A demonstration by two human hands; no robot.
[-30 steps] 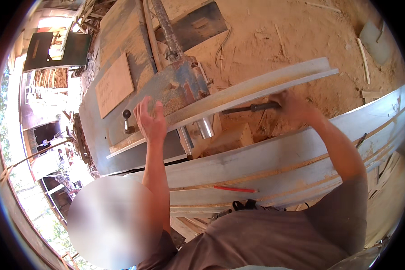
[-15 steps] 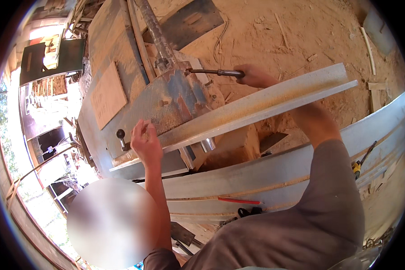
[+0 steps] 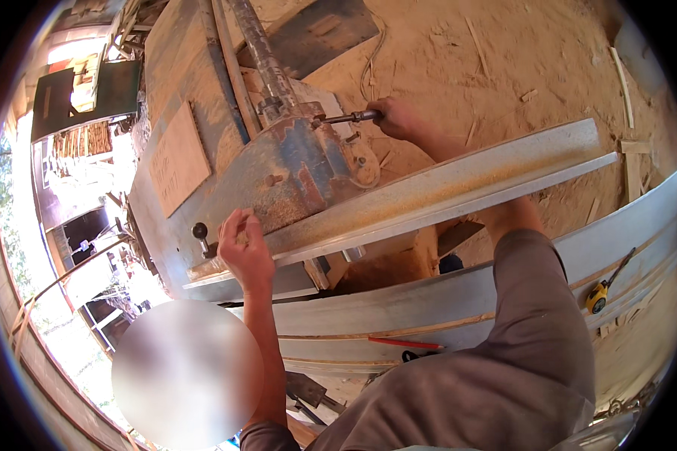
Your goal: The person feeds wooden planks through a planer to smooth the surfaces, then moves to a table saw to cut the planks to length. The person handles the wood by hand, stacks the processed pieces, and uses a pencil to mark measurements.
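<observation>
My right hand (image 3: pixel 400 120) grips the end of a metal lever handle (image 3: pixel 346 118), which sticks out from a worn blue-grey cast machine bracket (image 3: pixel 278 169). The right forearm passes beneath a long, angled metal fence (image 3: pixel 459 184) dusted with sawdust. At the fence's left end is my left hand (image 3: pixel 247 248), its fingers loosely curled with a gap to the thumb and nothing visible in them. Whether it presses on the fence cannot be made out. Just left of that hand stands a short lever with a black ball knob (image 3: pixel 200 231).
A flat wooden board (image 3: pixel 180 159) lies on the machine table, near a long metal bar (image 3: pixel 259 52). In front, a pale metal table (image 3: pixel 399 308) carries a red pencil (image 3: pixel 405 343) and a yellow tape measure (image 3: pixel 597 298). Sawdust and wood strips cover the floor (image 3: pixel 444 68).
My right hand has swung the lever handle a little left and upward in the view. The fence's right end appears slightly lower and farther right. My left hand stays nearly in place.
</observation>
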